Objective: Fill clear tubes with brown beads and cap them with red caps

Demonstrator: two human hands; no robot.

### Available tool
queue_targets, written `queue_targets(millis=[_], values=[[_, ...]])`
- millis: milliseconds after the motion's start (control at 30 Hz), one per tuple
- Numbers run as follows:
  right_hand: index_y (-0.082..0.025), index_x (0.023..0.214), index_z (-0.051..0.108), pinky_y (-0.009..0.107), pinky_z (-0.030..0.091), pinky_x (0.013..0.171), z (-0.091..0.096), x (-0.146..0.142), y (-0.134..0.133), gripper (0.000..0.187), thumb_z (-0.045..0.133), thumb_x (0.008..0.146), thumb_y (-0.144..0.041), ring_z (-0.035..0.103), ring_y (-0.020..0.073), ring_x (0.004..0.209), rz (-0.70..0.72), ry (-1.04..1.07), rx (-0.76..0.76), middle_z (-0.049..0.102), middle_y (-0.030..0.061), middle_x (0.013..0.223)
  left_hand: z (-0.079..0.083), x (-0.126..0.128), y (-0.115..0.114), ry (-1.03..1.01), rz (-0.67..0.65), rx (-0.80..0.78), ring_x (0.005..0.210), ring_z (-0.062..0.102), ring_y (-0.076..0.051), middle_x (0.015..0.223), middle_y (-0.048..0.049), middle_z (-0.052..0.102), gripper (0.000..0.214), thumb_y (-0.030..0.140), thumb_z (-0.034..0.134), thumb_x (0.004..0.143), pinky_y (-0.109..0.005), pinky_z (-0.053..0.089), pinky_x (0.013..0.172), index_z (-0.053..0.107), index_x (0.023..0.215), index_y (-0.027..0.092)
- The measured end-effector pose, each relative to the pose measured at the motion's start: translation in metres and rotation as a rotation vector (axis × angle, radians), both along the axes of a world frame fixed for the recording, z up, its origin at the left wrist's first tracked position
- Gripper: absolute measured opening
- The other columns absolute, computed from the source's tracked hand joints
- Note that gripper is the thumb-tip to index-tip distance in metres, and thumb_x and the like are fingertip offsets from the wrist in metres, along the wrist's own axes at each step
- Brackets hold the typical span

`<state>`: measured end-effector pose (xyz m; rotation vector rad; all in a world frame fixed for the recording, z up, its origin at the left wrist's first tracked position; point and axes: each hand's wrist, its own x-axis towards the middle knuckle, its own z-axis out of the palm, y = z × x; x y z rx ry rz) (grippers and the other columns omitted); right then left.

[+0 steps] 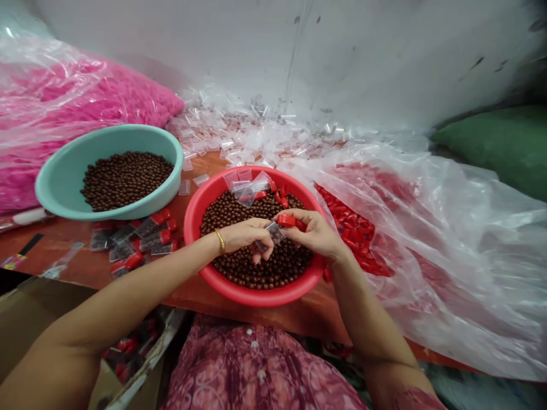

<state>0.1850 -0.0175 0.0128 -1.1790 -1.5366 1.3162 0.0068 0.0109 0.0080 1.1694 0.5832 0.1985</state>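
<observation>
While left grip (247, 234) is pinching clear plastic case (274, 232), right grip (317, 234) is pinching red cap (286, 220); apparently capping, next push needing straight alignment

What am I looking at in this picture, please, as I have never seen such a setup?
There is no machine: these are a person's bare hands, seen by a camera worn on that person's head, looking forward and down. The left hand holds a small clear case, the right hand a red cap. Beneath is a red basin of brown balls. The table also bears a teal basin with more balls, some red-capped cases and many loose clear pieces.
</observation>
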Motion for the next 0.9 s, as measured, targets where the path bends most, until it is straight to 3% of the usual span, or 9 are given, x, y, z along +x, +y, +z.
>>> queue_targets(millis=[100,233,333,467,533,633,733,833,900], values=[[-0.015,0.081,0.066,0.025,0.049,0.068,-0.004,-0.004,0.002,0.020,0.064,0.063,-0.024,0.059,0.0126,0.068,-0.013,-0.035,0.067,0.067,0.0023,0.077,0.000,0.000,0.001,0.023,-0.027,0.010,0.035,0.048,-0.008,0.046,0.0008,0.057,0.014,0.021,0.050,0.056,-0.017,0.040,0.033,0.046,0.068,0.015],[-0.016,0.079,0.066,0.026,0.049,0.070,-0.013,-0.009,0.003,0.018,0.063,0.064,-0.026,0.059,0.0139,0.071,-0.149,-0.046,0.181,0.067,0.0021,0.078,0.001,0.002,0.001,0.043,-0.025,0.030,0.035,0.047,-0.008,0.046,0.0011,0.056,0.015,0.020,0.050,0.055,-0.017,0.039,0.034,0.045,0.068,0.015],[-0.018,0.090,0.066,0.023,0.046,0.053,-0.013,-0.006,-0.001,0.028,0.060,0.072,-0.038,0.051,0.0099,0.053,-0.218,-0.026,0.100,0.058,-0.0020,0.064,0.002,0.002,0.000,0.000,0.055,0.052,0.044,0.051,-0.008,0.051,0.0017,0.058,0.017,0.018,0.052,0.056,-0.017,0.043,0.040,0.045,0.072,0.016],[-0.019,0.109,0.061,0.021,0.032,0.036,-0.011,-0.002,-0.012,0.043,0.043,0.085,-0.049,0.034,0.0076,0.038,-0.173,-0.006,-0.025,0.040,-0.0060,0.051,0.001,0.003,0.000,-0.042,0.159,0.106,0.051,0.054,-0.008,0.058,0.0028,0.058,0.021,0.016,0.054,0.057,-0.019,0.047,0.048,0.047,0.077,0.015],[-0.021,0.110,0.062,0.023,0.039,0.042,-0.012,-0.004,-0.018,0.040,0.044,0.086,-0.048,0.045,0.0101,0.045,-0.184,-0.069,0.072,0.048,-0.0032,0.056,-0.001,0.004,-0.001,-0.027,0.167,0.140,0.049,0.053,-0.007,0.060,0.0034,0.058,0.022,0.016,0.054,0.058,-0.020,0.047,0.049,0.047,0.079,0.015],[-0.021,0.113,0.062,0.030,0.052,0.068,-0.016,-0.010,-0.023,0.038,0.041,0.089,-0.042,0.062,0.0163,0.075,-0.210,-0.188,0.261,0.066,0.0032,0.082,-0.002,0.006,-0.004,-0.002,0.174,0.215,0.047,0.051,-0.006,0.059,0.0050,0.056,0.023,0.015,0.055,0.061,-0.019,0.045,0.048,0.047,0.082,0.015],[-0.020,0.122,0.059,0.035,0.048,0.092,-0.019,-0.014,-0.024,0.040,0.039,0.092,-0.036,0.062,0.0198,0.102,-0.200,-0.274,0.415,0.066,0.0067,0.113,-0.003,0.007,-0.009,0.001,0.206,0.293,0.044,0.047,-0.005,0.056,0.0074,0.051,0.022,0.018,0.056,0.064,-0.018,0.041,0.043,0.045,0.082,0.016],[-0.019,0.128,0.054,0.036,0.046,0.097,-0.020,-0.014,-0.026,0.042,0.038,0.092,-0.033,0.060,0.0209,0.110,-0.153,-0.379,0.501,0.062,0.0084,0.124,-0.005,0.007,-0.012,0.003,0.227,0.346,0.042,0.044,-0.005,0.054,0.0086,0.047,0.020,0.022,0.057,0.065,-0.017,0.039,0.040,0.043,0.079,0.017],[-0.020,0.130,0.053,0.035,0.050,0.090,-0.019,-0.012,-0.029,0.044,0.038,0.092,-0.033,0.064,0.0207,0.102,-0.108,-0.470,0.536,0.064,0.0093,0.119,-0.007,0.007,-0.013,0.023,0.223,0.380,0.042,0.042,-0.005,0.054,0.0089,0.045,0.020,0.024,0.057,0.065,-0.018,0.039,0.040,0.043,0.077,0.017]])
